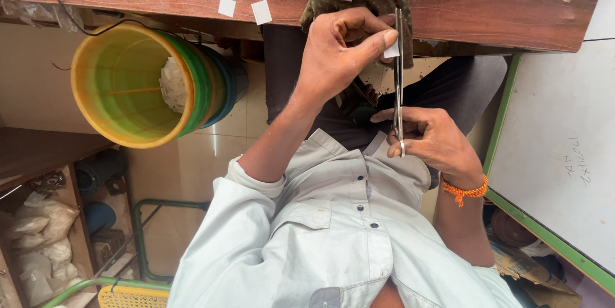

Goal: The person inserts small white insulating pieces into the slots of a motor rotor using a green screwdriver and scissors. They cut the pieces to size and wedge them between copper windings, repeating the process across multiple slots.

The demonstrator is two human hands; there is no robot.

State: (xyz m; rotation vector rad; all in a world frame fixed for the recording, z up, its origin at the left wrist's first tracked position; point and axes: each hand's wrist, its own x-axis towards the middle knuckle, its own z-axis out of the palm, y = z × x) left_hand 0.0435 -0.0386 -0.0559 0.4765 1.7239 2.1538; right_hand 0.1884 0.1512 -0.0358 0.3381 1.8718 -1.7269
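The left hand (339,52) pinched a small white paper (391,48). The right hand (432,141) gripped thin scissors (398,84), blades touching the paper. A bucket (138,84) sat far left.

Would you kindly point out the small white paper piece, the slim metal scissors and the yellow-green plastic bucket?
small white paper piece (392,49), head view, its middle.
slim metal scissors (398,71), head view, blades.
yellow-green plastic bucket (118,84), head view, inner wall.
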